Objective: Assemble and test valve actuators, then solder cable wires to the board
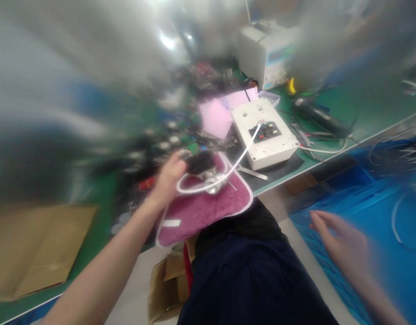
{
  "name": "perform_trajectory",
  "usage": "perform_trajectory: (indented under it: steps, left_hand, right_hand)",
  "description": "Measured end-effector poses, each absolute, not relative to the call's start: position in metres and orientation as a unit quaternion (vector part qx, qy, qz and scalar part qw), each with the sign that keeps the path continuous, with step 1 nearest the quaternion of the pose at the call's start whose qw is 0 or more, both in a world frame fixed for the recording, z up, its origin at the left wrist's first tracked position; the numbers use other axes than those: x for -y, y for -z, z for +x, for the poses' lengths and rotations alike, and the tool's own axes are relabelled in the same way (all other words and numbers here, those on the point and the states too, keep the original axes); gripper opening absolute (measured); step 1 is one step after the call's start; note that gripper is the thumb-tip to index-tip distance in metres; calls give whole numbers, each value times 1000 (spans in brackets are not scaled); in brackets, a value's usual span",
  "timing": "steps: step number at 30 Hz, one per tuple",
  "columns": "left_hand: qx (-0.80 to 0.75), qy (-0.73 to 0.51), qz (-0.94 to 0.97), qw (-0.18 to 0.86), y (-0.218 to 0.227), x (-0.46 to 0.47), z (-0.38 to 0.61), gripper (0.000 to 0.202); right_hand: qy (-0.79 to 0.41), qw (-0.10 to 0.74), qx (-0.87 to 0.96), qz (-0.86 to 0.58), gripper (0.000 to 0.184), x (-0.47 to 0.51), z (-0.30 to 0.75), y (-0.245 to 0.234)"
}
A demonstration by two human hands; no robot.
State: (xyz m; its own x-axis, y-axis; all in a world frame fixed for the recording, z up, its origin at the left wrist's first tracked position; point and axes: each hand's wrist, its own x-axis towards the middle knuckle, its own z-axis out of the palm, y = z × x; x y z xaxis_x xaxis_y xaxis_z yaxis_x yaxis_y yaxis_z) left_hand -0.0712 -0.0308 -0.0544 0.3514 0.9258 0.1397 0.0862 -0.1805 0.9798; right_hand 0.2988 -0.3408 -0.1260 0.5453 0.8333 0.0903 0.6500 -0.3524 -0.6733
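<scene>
My left hand (169, 176) is closed around the left end of a dark, blocky part (201, 163), with its fingertips partly hidden. This part rests over a pink cloth (204, 210) with white edging. Beside it on the cloth is a shiny metal piece (214, 184). A white cable (243, 155) loops by my left hand and runs to the circuit board (267, 132) on a cream box (278, 151). My right hand (343, 243) hangs above blue plastic sheeting, somewhat blurred. Its thumb and forefinger tips are together; whether anything is between them is too small to see.
A hot-air-gun-like black tool (321, 117) and wrenches (302, 135) lie right of the box. Behind stands a white bench instrument (265, 54). Blurred small parts clutter the green bench. Cardboard (55, 248) lies left; blue sheeting (373, 198) covers the right side.
</scene>
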Motion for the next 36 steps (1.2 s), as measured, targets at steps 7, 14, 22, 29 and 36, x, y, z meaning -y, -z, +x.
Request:
perform_trajectory:
  steps: [7, 14, 22, 29, 36]
  left_hand:
    - [-466, -327, 755, 325, 13, 113, -63, 76]
    - [-472, -405, 763, 172, 25, 173, -23, 85]
    - [-450, -412, 763, 216, 24, 176, -25, 91]
    - [-465, -380, 758, 254, 12, 169, -29, 96]
    - [-479, -470, 620, 405, 14, 133, -19, 77]
  right_hand:
    - [-156, 380, 439, -799, 43, 342, 282, 129]
    - [-179, 386, 429, -797, 47, 344, 269, 131]
    - [-180, 338, 463, -799, 55, 334, 257, 116]
    - [-234, 339, 549, -727, 33, 338, 242, 119]
    - [-239, 288, 653, -658, 19, 351, 211, 124]
